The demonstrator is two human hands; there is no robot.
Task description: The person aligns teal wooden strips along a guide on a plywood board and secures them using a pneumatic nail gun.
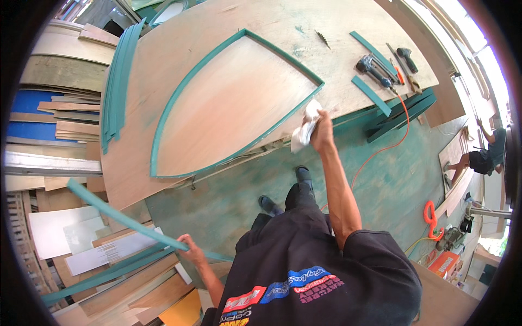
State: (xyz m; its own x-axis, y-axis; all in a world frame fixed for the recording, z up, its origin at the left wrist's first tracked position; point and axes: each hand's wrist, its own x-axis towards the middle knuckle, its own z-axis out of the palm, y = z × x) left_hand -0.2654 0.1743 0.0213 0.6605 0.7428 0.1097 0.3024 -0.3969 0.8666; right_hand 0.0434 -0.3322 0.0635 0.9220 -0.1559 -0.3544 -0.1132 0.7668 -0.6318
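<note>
My left hand (191, 251) is closed around a long, thin teal strip (120, 218), which slants up to the left over the boards and runs back past my hip. In my right hand (322, 133) is a crumpled white cloth (302, 132), gripped at the near edge of the workbench (359, 19). Just beyond that cloth is the right corner of a teal-edged panel frame (283, 56), pointed at one end with curved long sides, lying flat on the bench.
A stack of teal strips (120, 87) lies along the bench's left side. A power tool (375, 71), a drill-like tool (406, 58) and short teal pieces (371, 95) lie at right. An orange hose (392, 145) trails to the floor. Another person (486, 155) is at far right.
</note>
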